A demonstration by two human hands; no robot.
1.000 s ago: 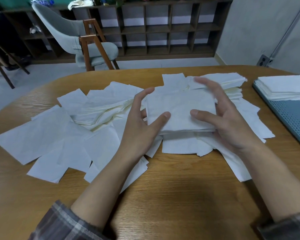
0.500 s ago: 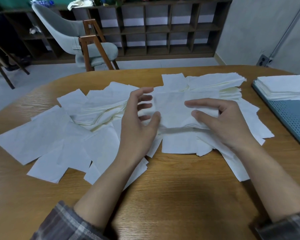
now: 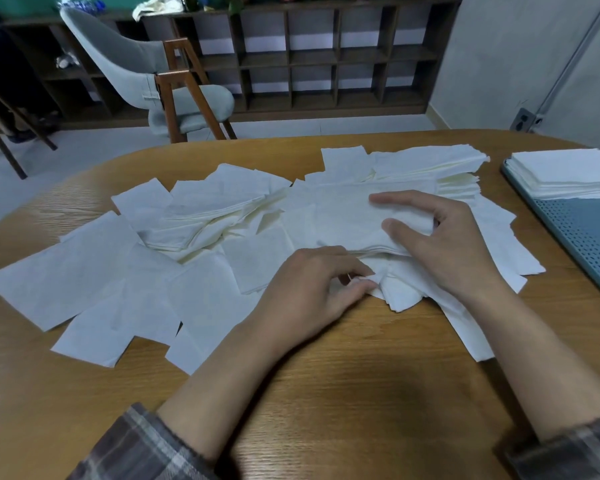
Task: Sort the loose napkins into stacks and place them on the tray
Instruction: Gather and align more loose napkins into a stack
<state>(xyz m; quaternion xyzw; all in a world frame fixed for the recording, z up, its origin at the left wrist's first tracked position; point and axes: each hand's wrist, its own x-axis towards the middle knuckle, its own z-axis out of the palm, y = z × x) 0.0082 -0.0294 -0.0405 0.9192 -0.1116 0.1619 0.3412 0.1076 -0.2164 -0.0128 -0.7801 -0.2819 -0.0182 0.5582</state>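
**Squaring a part-built stack, tray off to the right**

Left hand (image 3: 312,289): thumb and forefinger curled, pinching the crumpled corner of a loose napkin (image 3: 400,296) at the near edge of the pile.

Right hand (image 3: 447,247): fingers spread and only lightly bent, lying on top of the part-built stack (image 3: 343,223) and pressing it flat. Not wrapped around it as far as I can see.

The stack sits just beyond the left hand and under the right one, on top of other sheets. Scattered napkins (image 3: 84,271) fan out left across the table (image 3: 326,393). Plenty are unsorted, so I'd call the job early-to-mid.

Tray (image 3: 586,237) is at the table's right edge, long axis running away from the person, with a finished stack (image 3: 568,171) on its far end.

Key geometry: the tray lies right of both hands and the right hand is clearly nearer. The carry is likely a rightward move led by that hand.
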